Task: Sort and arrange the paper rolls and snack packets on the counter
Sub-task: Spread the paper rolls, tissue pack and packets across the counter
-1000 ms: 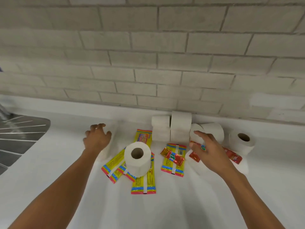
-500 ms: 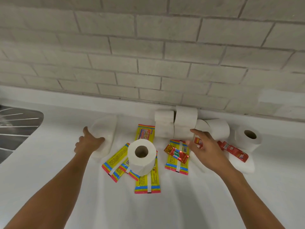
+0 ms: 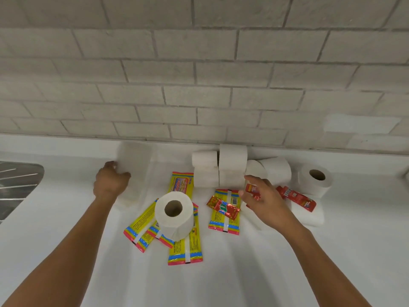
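My left hand (image 3: 110, 182) grips a white paper roll (image 3: 135, 169), blurred, at the back of the white counter (image 3: 243, 273). Another roll (image 3: 173, 214) sits hole-up on several yellow snack packets (image 3: 184, 249). One more yellow packet (image 3: 224, 216) lies to the right with a small red packet (image 3: 222, 207) on it. My right hand (image 3: 265, 200) spreads relaxed fingers over a red packet (image 3: 252, 188). A long red packet (image 3: 296, 198) lies on a flattened roll (image 3: 307, 216). Stacked rolls (image 3: 219, 167) stand against the wall.
A steel sink drainboard (image 3: 17, 182) lies at the far left. The grey brick wall (image 3: 199, 85) rises straight behind the counter. Two rolls (image 3: 274, 171) lie on their sides beside the stack, and a further roll (image 3: 315, 178) sits at the right.
My left hand took hold of the roll at the left and moved it back toward the wall. My right hand stayed over the red packet.
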Tool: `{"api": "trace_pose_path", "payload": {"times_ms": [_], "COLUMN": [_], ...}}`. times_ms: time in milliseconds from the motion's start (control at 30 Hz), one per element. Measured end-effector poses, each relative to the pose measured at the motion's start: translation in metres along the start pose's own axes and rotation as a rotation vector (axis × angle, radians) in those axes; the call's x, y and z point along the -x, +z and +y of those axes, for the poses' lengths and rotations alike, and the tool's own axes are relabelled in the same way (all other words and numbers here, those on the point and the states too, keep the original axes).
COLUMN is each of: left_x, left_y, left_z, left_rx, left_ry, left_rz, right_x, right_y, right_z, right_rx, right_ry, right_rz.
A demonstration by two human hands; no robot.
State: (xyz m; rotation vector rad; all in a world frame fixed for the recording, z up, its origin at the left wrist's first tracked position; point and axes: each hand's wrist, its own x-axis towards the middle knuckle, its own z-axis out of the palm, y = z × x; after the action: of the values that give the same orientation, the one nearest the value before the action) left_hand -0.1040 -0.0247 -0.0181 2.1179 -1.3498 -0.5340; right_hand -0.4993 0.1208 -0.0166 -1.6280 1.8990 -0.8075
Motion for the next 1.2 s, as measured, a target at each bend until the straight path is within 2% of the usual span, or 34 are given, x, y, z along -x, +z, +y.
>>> {"api": "trace_pose_path", "payload": {"times_ms": [133,267,467,700,967,1200], "left_x": [0.030,0.076,0.172,0.315,0.426,0.465], "left_y": [-0.002,0.012,0.064,0.160,0.232,0.281], "left_z": [0.054,0.107,0.182,0.267,0.334,0.379], "left_rx": [0.156,0.363,0.675,0.840,0.739,0.589], "left_ry": [0.167,0.246,0.285,0.317,0.438,0.593], "left_rz": [0.099,0.050,-0.183,-0.473,-0.646,-0.659], "right_x": [-0.001,0.000,0.010,0.034,0.064,0.072], "right_y": [-0.011,-0.029,-0.085,-0.184,-0.273,-0.377], "right_z": [0.004,0.009,0.024,0.096,0.186,0.268], "right_rx": [-0.072,-0.195,-0.464,-0.695,-0.941,-0.917], "right_ry": [0.002,0.011,0.068,0.130,0.175,0.247], "right_rz": [-0.007,-0.005,0.004,0.038,0.181,0.347]}}
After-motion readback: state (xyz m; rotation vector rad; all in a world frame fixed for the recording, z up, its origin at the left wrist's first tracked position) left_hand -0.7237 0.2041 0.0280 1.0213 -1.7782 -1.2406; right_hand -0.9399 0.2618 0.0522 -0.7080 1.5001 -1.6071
